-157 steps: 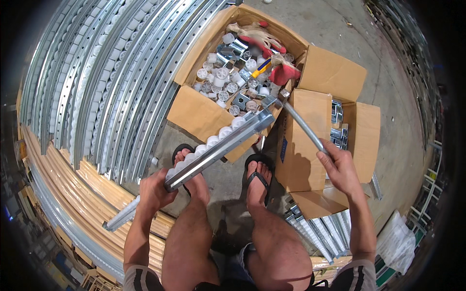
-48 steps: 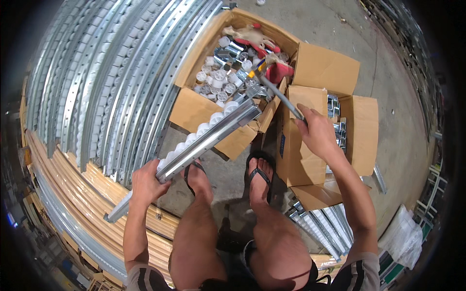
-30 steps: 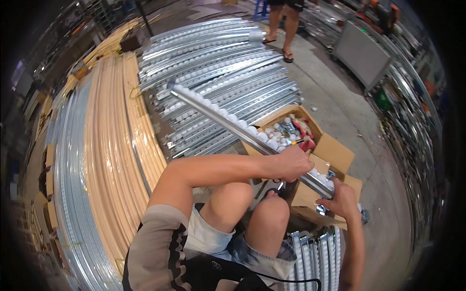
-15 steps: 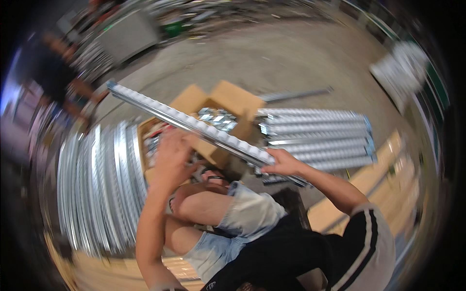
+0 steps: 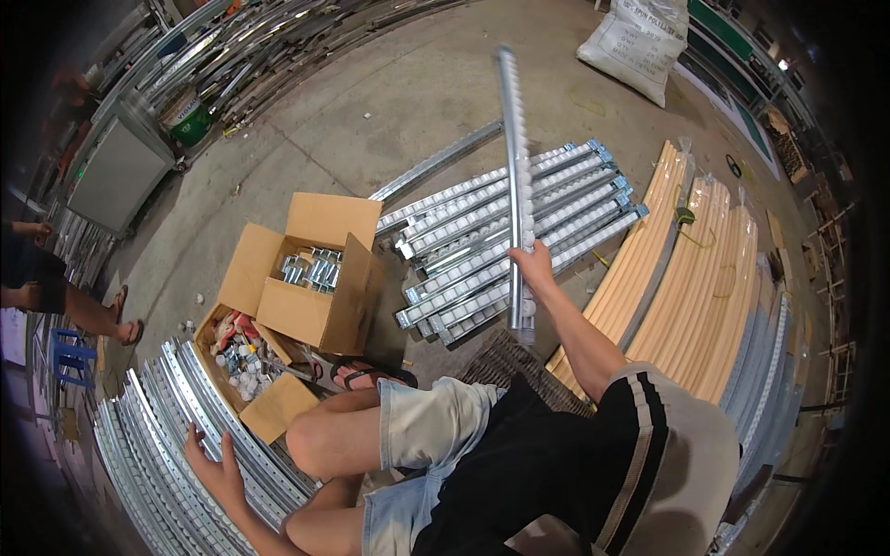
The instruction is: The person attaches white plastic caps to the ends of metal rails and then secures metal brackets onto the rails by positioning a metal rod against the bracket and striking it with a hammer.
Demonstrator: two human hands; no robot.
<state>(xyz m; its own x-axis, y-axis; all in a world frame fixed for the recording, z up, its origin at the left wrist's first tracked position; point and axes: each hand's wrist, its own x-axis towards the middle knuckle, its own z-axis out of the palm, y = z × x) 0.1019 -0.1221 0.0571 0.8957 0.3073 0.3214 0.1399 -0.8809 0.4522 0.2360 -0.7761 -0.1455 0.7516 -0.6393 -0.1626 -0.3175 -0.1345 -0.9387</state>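
My right hand (image 5: 532,267) is closed around the lower part of a roller track (image 5: 516,176), a long metal rail with a row of white rollers. The track points away from me, above a pile of similar roller tracks (image 5: 464,250) with blue ends on the floor. My left hand (image 5: 219,471) is empty, its fingers apart, over the long metal rails (image 5: 176,445) lying at my left. In front of my knees stands an open cardboard box (image 5: 357,310) of shiny metal brackets (image 5: 315,270). A second carton (image 5: 278,408) beside it holds small white and red parts.
Bundles of wrapped tan strips (image 5: 686,269) lie at my right. One metal rail (image 5: 440,159) rests behind the track pile. A white sack (image 5: 638,46) stands far right, a grey cabinet (image 5: 120,176) and green bucket (image 5: 190,122) far left. Another person's leg (image 5: 88,310) shows at left.
My view has turned right. The roller track has swung from slanting across my front to pointing away from me. My left hand has moved away from the track, down to the left.
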